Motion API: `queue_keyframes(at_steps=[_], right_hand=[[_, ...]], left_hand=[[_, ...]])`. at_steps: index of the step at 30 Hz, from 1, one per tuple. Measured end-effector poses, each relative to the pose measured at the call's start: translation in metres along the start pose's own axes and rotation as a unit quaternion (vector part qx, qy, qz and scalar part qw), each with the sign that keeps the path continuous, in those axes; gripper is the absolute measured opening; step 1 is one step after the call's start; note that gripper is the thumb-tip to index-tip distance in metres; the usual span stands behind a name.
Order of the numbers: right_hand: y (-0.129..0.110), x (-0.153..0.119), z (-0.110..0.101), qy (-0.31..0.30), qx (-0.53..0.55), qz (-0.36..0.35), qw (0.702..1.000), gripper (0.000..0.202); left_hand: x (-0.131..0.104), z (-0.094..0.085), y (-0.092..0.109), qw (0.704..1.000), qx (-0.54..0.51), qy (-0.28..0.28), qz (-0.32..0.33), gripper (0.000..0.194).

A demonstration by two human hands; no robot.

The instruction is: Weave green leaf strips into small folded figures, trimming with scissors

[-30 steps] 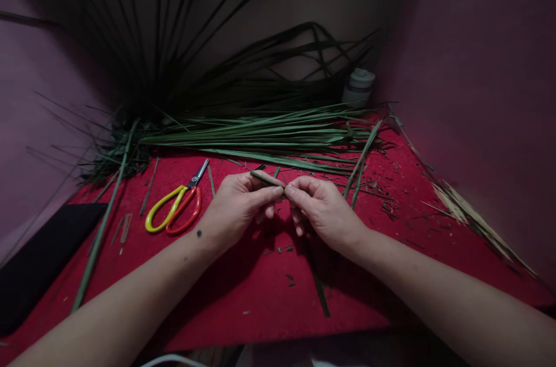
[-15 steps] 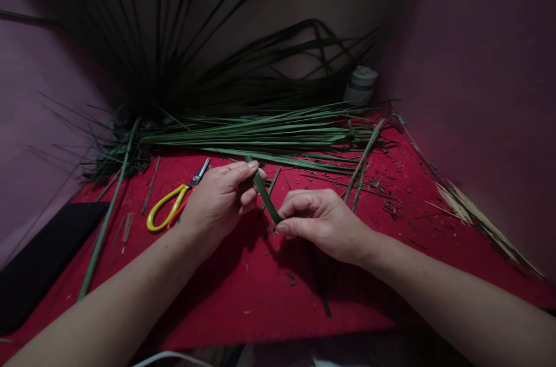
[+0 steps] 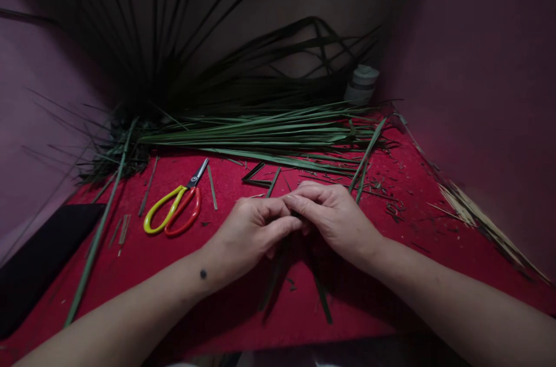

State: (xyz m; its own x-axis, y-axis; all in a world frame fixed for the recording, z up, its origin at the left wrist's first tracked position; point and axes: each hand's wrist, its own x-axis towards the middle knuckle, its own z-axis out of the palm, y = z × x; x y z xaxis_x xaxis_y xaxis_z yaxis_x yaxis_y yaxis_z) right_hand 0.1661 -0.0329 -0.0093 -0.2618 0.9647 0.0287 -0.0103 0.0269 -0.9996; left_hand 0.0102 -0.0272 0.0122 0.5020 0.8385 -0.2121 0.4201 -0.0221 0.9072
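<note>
My left hand [image 3: 256, 231] and my right hand [image 3: 336, 219] meet above the middle of the red cloth, fingertips touching and closed together. Between them they pinch a green leaf strip [image 3: 322, 296]; its middle is hidden by the fingers, and dark ends hang below toward the near edge. To the left of my left hand lie scissors [image 3: 183, 208] with one yellow and one red handle, blades pointing away. A folded dark strip [image 3: 256, 177] rests just beyond my hands, beside a short green piece [image 3: 273, 183].
Long green leaves [image 3: 260, 138] lie in a pile across the back. A white container [image 3: 362, 84] stands behind them. On the left are a long stalk [image 3: 98, 234] and a black flat object [image 3: 47, 257]; pale thin sticks [image 3: 486, 222] lie at right. Scraps litter the red cloth [image 3: 226, 320].
My left hand has moved right and down to meet my right hand, and the strip stretched between them is now mostly covered. The scissors' red handle has come into view.
</note>
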Motion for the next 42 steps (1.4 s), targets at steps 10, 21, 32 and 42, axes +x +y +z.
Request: queue_keyframes(at_steps=[10,21,32,42], right_hand=[[0.008,0.0,0.002,0.012,0.232,0.089,0.969,0.019],[0.016,0.004,-0.013,-0.072,0.229,0.111,0.964,0.018],[0.02,0.007,-0.023,-0.154,0.155,0.115,0.969,0.027],[0.015,0.01,-0.02,-0.113,0.189,0.148,0.964,0.01]], left_hand=[[0.002,-0.002,0.001,0.998,0.029,0.013,0.062,0.024],[0.021,-0.042,-0.016,0.962,0.244,0.125,-0.011,0.02],[0.023,-0.028,-0.027,0.906,0.417,0.075,-0.006,0.02],[0.015,-0.026,-0.009,0.971,0.214,0.109,-0.004,0.025]])
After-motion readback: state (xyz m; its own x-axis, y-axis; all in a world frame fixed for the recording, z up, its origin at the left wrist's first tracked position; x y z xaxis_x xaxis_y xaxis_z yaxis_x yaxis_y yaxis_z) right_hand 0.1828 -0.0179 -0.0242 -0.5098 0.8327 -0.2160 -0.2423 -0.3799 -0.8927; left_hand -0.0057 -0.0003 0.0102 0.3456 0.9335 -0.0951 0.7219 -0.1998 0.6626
